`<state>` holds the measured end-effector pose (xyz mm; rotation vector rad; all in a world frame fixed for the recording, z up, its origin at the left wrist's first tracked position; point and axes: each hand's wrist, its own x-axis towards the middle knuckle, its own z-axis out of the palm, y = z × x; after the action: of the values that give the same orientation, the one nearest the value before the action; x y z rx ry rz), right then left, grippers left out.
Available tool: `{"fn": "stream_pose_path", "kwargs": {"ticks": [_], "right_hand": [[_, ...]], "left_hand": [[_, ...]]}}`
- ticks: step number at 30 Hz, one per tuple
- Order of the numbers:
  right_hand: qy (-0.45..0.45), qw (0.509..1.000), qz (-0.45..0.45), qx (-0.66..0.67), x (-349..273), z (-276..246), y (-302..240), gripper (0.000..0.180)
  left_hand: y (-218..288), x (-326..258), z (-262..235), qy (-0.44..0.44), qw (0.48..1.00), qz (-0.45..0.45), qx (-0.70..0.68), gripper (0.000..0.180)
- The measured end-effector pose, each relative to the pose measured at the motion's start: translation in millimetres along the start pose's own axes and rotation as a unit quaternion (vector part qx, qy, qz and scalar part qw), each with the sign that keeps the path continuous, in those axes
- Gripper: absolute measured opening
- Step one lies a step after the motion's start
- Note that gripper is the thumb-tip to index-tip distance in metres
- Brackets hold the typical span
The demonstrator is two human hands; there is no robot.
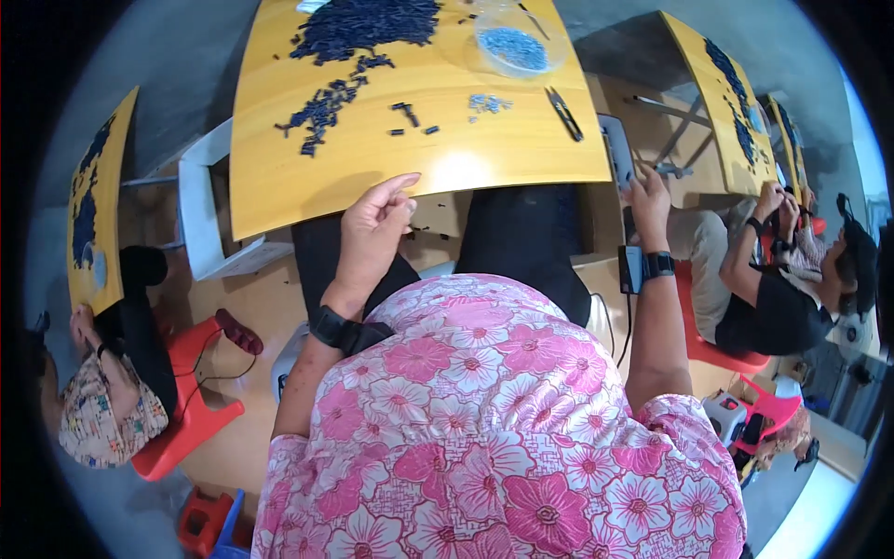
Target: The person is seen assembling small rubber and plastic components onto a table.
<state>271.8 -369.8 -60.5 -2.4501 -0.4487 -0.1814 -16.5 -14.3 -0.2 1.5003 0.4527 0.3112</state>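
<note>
At the table's [307, 196] near edge is my left hand [372, 224]. Its index finger stretches to the right, apart from the thumb, while the other fingers curl loosely; nothing shows in its grasp. Off the table's right corner, beside a white box [616, 144], my right hand [649, 200] is raised with its fingers bent together. Whatever lies between those fingertips is too small to make out. Beyond my hands lie a few loose black tube-like pieces [408, 115], small light-blue pieces [489, 103] and black tweezers [564, 114].
A heap of black pieces [368, 28] covers the far tabletop, trailing toward a smaller group [321, 107]. A clear round container [512, 51] holds blue pieces. An open white box [207, 200] stands below left. Other people sit at neighbouring tables [717, 102] on both sides.
</note>
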Motion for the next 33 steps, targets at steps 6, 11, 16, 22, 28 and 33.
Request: {"fn": "stream_pose_path", "kwargs": {"ticks": [6,11,16,22,28,33], "right_hand": [[0.066,0.964,0.105,0.236,1.1,2.8,-20.4,0.024],[0.022,0.955,-0.032,0.293,6.6,9.5,-133.0,0.013],[-0.110,0.950,-0.121,0.267,-10.4,36.6,-241.1,0.008],[-0.185,0.933,-0.256,0.169,-12.1,98.7,-281.3,0.010],[-0.189,0.917,-0.351,-0.007,-19.1,114.2,-316.2,0.016],[-0.188,0.920,-0.333,-0.093,-17.7,130.1,-312.0,0.013]], "left_hand": [[-4.2,-3.0,-0.5,0.001,1.000,0.004,0.021,0.030],[-2.2,-2.0,-4.3,0.024,0.999,0.021,0.042,0.029],[0.3,3.2,-18.3,0.041,0.995,0.043,0.077,0.030],[-7.5,6.4,-28.8,0.056,0.996,0.034,0.060,0.031],[-6.4,4.7,-33.1,0.069,0.995,0.046,0.061,0.029],[-8.6,5.3,-33.9,0.061,0.995,0.050,0.055,0.028]]}}
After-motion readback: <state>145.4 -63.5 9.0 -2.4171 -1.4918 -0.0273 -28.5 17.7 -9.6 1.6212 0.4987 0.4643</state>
